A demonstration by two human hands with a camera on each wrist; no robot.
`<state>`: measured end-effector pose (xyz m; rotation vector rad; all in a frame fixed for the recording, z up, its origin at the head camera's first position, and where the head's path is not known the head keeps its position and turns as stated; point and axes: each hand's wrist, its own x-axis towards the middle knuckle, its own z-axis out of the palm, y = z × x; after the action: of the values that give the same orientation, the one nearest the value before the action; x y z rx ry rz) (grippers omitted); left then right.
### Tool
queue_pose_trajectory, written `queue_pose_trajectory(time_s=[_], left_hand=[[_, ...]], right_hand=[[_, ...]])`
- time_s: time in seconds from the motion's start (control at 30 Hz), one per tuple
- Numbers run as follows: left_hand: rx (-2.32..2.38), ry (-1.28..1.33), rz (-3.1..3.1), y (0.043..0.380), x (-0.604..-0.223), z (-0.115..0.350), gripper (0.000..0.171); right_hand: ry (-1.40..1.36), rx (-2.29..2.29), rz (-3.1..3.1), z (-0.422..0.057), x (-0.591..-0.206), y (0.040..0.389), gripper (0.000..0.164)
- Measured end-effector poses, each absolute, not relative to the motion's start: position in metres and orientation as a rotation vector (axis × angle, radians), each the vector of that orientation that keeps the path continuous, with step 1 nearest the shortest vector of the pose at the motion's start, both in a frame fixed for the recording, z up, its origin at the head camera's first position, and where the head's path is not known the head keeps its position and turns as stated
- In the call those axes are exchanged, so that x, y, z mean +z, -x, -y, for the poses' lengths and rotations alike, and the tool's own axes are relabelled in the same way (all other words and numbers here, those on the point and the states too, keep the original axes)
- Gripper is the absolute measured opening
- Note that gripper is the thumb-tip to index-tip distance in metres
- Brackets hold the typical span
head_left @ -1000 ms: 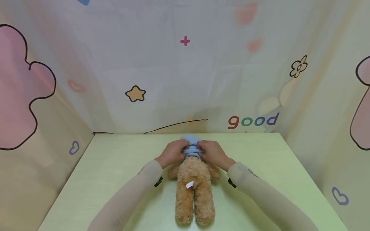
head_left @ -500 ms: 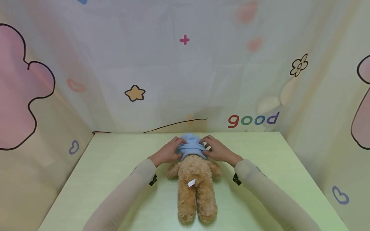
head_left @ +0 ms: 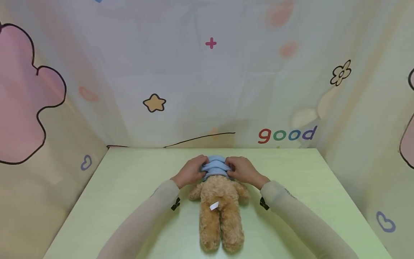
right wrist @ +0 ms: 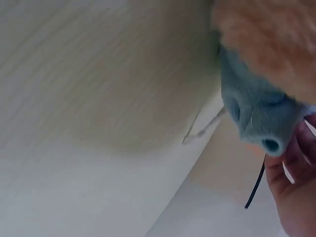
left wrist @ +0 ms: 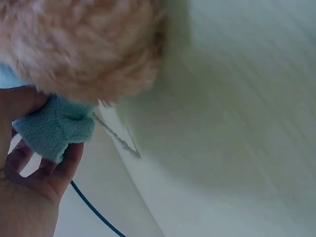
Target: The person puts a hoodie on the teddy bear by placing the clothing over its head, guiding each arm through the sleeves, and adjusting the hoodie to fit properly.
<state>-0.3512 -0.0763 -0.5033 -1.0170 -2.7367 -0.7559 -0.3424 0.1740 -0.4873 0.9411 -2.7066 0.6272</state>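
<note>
A fluffy light-brown teddy bear [head_left: 218, 198] lies on the table, its legs toward me and a white tag at its lower body. Soft blue cloth [head_left: 216, 166], bunched in several folds, covers its head end. At the cloth's left side, my left hand [head_left: 191, 171] pinches the fabric between thumb and fingers. My right hand [head_left: 244, 171] does likewise on the right side. Close up in the left wrist view, the blue fabric [left wrist: 54, 128] sits between thumb and fingertips. The right wrist view has fingers [right wrist: 279, 173] against the cloth's lower corner. The bear's head is hidden.
The pale green table [head_left: 139, 201] extends on both sides of the bear. Behind it hangs a patterned cloth backdrop [head_left: 181, 72], close beyond the covered head end. Similar printed curtains [head_left: 365, 144] enclose the sides.
A second ago both hands gripped the cloth closer together. They then loosened and spread to its sides, and now pinch it again, with the cloth gathered in tighter folds.
</note>
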Motion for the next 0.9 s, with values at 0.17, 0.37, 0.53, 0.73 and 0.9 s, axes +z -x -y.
queue_pose_trajectory(time_s=[0.17,0.37,0.53,0.73,0.9], left_hand=[[-0.667,0.977,2.722,0.351,-0.505,0.076,0.02],[-0.784,0.899,2.783,0.347,-0.506,0.082,0.04],[-1.151,0.628,2.854,0.336,-0.504,0.091,0.058],[-1.695,0.257,3.029,0.326,-0.503,0.119,0.039],[-2.148,0.458,3.046,0.321,-0.514,0.116,0.034]], right_hand=[[-0.907,0.497,2.643,-0.169,-0.485,0.338,0.018],[-0.796,0.476,2.676,-0.174,-0.48,0.333,0.018],[-0.744,0.483,2.674,-0.175,-0.475,0.324,0.022],[-0.768,0.646,2.764,-0.17,-0.46,0.302,0.016],[-0.72,0.762,2.939,-0.162,-0.451,0.292,0.028]])
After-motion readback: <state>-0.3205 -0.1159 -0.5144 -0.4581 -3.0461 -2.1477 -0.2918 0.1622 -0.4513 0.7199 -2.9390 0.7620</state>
